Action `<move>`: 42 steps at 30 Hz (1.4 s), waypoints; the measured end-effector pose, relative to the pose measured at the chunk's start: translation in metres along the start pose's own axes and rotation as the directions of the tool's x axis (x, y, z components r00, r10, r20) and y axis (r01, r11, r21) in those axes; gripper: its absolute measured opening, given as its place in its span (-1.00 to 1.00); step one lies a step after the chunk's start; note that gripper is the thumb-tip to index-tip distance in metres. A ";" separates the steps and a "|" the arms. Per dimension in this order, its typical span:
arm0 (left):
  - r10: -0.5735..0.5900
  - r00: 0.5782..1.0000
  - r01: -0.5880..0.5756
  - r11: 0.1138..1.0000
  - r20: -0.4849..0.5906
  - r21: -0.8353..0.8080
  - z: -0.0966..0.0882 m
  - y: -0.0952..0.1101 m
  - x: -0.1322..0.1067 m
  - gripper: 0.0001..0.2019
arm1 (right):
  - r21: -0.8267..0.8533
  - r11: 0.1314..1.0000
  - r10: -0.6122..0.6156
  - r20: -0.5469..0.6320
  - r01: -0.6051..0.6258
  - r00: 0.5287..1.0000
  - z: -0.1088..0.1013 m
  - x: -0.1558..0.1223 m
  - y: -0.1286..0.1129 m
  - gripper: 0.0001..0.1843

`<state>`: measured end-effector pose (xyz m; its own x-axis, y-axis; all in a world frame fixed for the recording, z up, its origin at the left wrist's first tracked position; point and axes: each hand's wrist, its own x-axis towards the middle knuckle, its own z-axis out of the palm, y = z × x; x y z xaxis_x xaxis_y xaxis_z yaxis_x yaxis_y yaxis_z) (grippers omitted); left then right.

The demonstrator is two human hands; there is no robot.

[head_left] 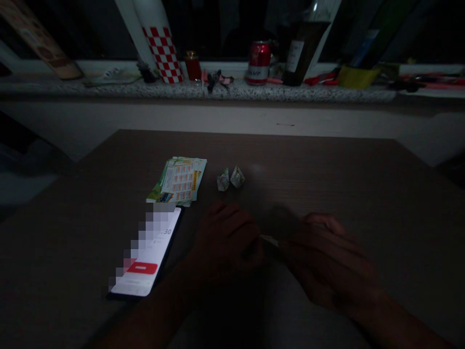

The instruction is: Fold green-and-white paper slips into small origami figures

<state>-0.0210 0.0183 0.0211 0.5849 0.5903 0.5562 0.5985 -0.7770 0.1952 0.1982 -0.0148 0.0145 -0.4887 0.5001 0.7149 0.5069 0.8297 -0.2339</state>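
Observation:
The scene is very dark. My left hand [227,237] and my right hand [327,261] rest close together on a brown table [345,174], fingers curled around a small pale piece of paper [269,238] that shows only as a thin edge between them. Two small folded paper shapes [230,178] lie on the table just beyond my left hand. A stack of printed green and white paper sheets [179,180] lies to their left. A lit phone [147,254] with a red button on its screen lies left of my left hand.
Behind the table runs a speckled stone sill [254,91]. On it stand a red can [259,62], a dark bottle [301,48], a red-and-white checked tube [162,48], a small red jar [192,65] and scattered small items.

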 end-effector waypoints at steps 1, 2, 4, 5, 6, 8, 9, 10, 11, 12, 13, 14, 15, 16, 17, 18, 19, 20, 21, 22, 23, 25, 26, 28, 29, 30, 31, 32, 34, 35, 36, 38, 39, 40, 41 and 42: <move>-0.014 1.000 0.014 1.000 0.016 0.015 -0.001 -0.004 -0.001 -0.89 | 0.004 1.000 0.025 -0.048 -0.025 0.999 -0.003 0.001 -0.001 -0.73; -0.053 0.999 0.053 0.998 0.009 0.043 -0.003 -0.007 -0.002 -0.91 | 0.006 0.997 0.081 -0.047 -0.081 0.996 -0.005 0.003 -0.001 -0.72; -0.128 0.991 0.129 0.991 -0.038 0.045 -0.006 -0.012 -0.003 -0.93 | -0.003 0.991 0.130 -0.112 -0.131 0.985 -0.009 0.005 0.000 -0.71; -0.144 0.988 0.146 0.989 -0.055 0.024 -0.007 -0.012 -0.003 -0.93 | 0.004 0.989 0.146 -0.096 -0.147 0.985 -0.009 0.005 0.001 -0.69; -0.154 0.984 0.155 0.988 -0.095 0.004 -0.007 -0.011 -0.003 -0.93 | 0.030 0.989 0.144 -0.084 -0.142 0.986 -0.009 0.006 0.002 -0.69; -0.157 0.984 0.153 0.987 -0.090 -0.043 -0.008 -0.004 -0.003 -0.98 | 0.091 0.984 0.161 -0.048 -0.156 0.986 -0.005 0.006 0.005 -0.72; -0.143 0.987 0.137 0.988 -0.078 -0.073 -0.007 0.000 -0.003 -0.96 | 0.109 0.980 0.173 -0.035 -0.168 0.984 -0.003 0.006 0.007 -0.74; -0.130 0.991 0.125 0.987 -0.044 -0.105 -0.006 0.004 -0.002 -0.92 | 0.122 0.978 0.174 -0.010 -0.172 0.985 0.000 0.006 0.008 -0.75; -0.113 0.993 0.107 0.986 -0.044 -0.130 -0.005 0.008 -0.002 -0.94 | 0.130 0.977 0.173 -0.001 -0.171 0.985 0.002 0.006 0.008 -0.77; -0.099 0.994 0.092 0.985 -0.042 -0.143 -0.003 0.011 -0.002 -0.95 | 0.133 0.977 0.167 0.010 -0.167 0.986 0.003 0.006 0.008 -0.79; -0.086 0.996 0.083 0.984 -0.017 -0.155 -0.001 0.013 -0.002 -0.97 | 0.135 0.978 0.158 0.013 -0.158 0.987 0.004 0.007 0.007 -0.80; -0.068 0.998 0.065 0.985 -0.015 -0.160 0.001 0.013 -0.002 -0.98 | 0.137 0.980 0.145 0.012 -0.146 0.989 0.005 0.007 0.006 -0.80; -0.056 0.998 0.054 0.986 -0.006 -0.161 0.003 0.013 -0.002 -0.97 | 0.142 0.981 0.131 0.011 -0.131 0.991 0.005 0.008 0.005 -0.80; -0.052 0.999 0.051 0.986 -0.005 -0.157 0.004 0.012 -0.002 -0.97 | 0.149 0.982 0.117 0.010 -0.117 0.993 0.005 0.008 0.003 -0.79; -0.051 0.999 0.049 0.987 -0.007 -0.150 0.005 0.010 -0.002 -0.97 | 0.157 0.982 0.107 0.006 -0.106 0.994 0.004 0.009 0.002 -0.78; -0.056 0.998 0.055 0.988 -0.006 -0.144 0.005 0.008 -0.002 -0.97 | 0.164 0.982 0.100 0.001 -0.099 0.995 0.004 0.010 0.001 -0.78; -0.064 0.998 0.063 0.988 -0.003 -0.138 0.006 0.007 -0.002 -0.98 | 0.166 0.982 0.095 -0.004 -0.093 0.996 0.003 0.010 0.000 -0.77; -0.073 0.997 0.073 0.988 0.003 -0.134 0.006 0.005 -0.001 -0.98 | 0.164 0.982 0.090 -0.007 -0.088 0.996 0.003 0.010 -0.001 -0.77; -0.079 0.997 0.080 0.988 0.011 -0.133 0.005 0.004 -0.001 -0.97 | 0.161 0.983 0.086 -0.012 -0.083 0.996 0.003 0.010 -0.001 -0.77; -0.079 0.997 0.082 0.988 0.023 -0.133 0.005 0.003 -0.001 -0.97 | 0.157 0.985 0.081 -0.017 -0.077 0.997 0.002 0.010 -0.001 -0.78; -0.075 0.997 0.079 0.988 0.035 -0.134 0.004 0.003 -0.001 -0.97 | 0.156 0.985 0.074 -0.019 -0.071 0.997 0.002 0.010 -0.001 -0.78; -0.052 0.998 0.057 0.989 0.040 -0.139 0.003 0.003 -0.001 -0.96 | 0.161 0.985 0.065 -0.014 -0.062 0.998 0.001 0.010 0.000 -0.78; -0.043 0.998 0.048 0.989 0.038 -0.141 0.003 0.003 -0.001 -0.96 | 0.163 0.985 0.065 -0.009 -0.063 0.998 0.001 0.009 0.000 -0.78; -0.038 0.998 0.045 0.989 0.048 -0.139 0.002 0.003 -0.001 -0.97 | 0.160 0.985 0.071 0.000 -0.070 0.997 0.000 0.009 0.000 -0.78; -0.041 0.997 0.049 0.990 0.063 -0.133 0.002 0.004 -0.001 -0.98 | 0.154 0.985 0.072 -0.002 -0.071 0.997 0.000 0.009 0.001 -0.79; -0.048 0.995 0.058 0.991 0.083 -0.124 0.002 0.005 0.000 -0.98 | 0.148 0.987 0.069 -0.006 -0.067 0.998 0.000 0.009 0.001 -0.80; -0.054 0.993 0.066 0.991 0.106 -0.113 0.002 0.005 0.000 -0.99 | 0.139 0.988 0.063 -0.013 -0.060 0.998 0.000 0.009 0.000 -0.80; -0.059 0.990 0.072 0.992 0.127 -0.102 0.002 0.006 0.000 -0.99 | 0.131 0.990 0.055 -0.018 -0.052 0.998 -0.001 0.009 0.000 -0.81; -0.072 0.986 0.085 0.993 0.150 -0.084 0.002 0.007 0.001 -0.98 | 0.110 0.993 0.040 -0.027 -0.036 0.999 -0.001 0.008 0.000 -0.80; -0.080 0.985 0.093 0.993 0.154 -0.076 0.001 0.006 0.001 -0.97 | 0.096 0.995 0.039 -0.028 -0.036 0.999 -0.002 0.008 0.000 -0.80; -0.089 0.984 0.100 0.993 0.152 -0.067 0.001 0.005 0.001 -0.96 | 0.086 0.995 0.043 -0.031 -0.040 0.999 -0.003 0.008 0.000 -0.79; -0.112 0.982 0.119 0.992 0.153 -0.038 0.000 0.000 0.000 -0.97 | 0.082 0.995 0.062 -0.039 -0.059 0.997 -0.006 0.006 0.001 -0.78; -0.128 0.979 0.133 0.991 0.159 -0.020 -0.001 -0.003 -0.001 -0.96 | 0.082 0.994 0.080 -0.052 -0.076 0.995 -0.007 0.006 0.002 -0.78; -0.145 0.974 0.148 0.989 0.173 -0.005 -0.002 -0.006 -0.001 -0.97 | 0.085 0.992 0.100 -0.058 -0.095 0.993 -0.009 0.005 0.003 -0.77; -0.176 0.967 0.178 0.984 0.181 0.009 -0.003 -0.008 -0.002 -0.97 | 0.067 0.990 0.131 -0.060 -0.127 0.990 -0.010 0.004 0.004 -0.76; -0.195 0.963 0.197 0.980 0.183 0.007 -0.004 -0.009 -0.002 -0.96 | 0.054 0.989 0.143 -0.076 -0.139 0.987 -0.011 0.004 0.006 -0.76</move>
<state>-0.0295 0.0230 0.0211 0.5471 0.7606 0.3496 0.7060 -0.6436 0.2954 0.2068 -0.0106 0.0230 -0.3558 0.5935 0.7219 0.5308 0.7641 -0.3665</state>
